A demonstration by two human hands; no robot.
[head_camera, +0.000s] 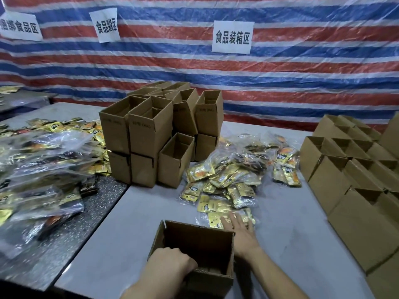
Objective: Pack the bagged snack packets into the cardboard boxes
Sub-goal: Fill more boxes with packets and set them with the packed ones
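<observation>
An open cardboard box [200, 244] stands on the grey table near its front edge. My left hand [170, 264] grips the box's near wall, fingers curled over the rim and into the box. My right hand [239, 231] reaches past the box's right side, fingers straight, and lies flat on a clear bag of gold snack packets [218, 219]. That bag is the nearest one of a heap of bagged packets [235, 171] spread over the table's middle.
Empty open boxes are stacked at the back centre [151, 134] and in rows along the right [354, 180]. More bagged packets pile up on the dark speckled table at the left [43, 169]. A striped tarpaulin with paper signs hangs behind.
</observation>
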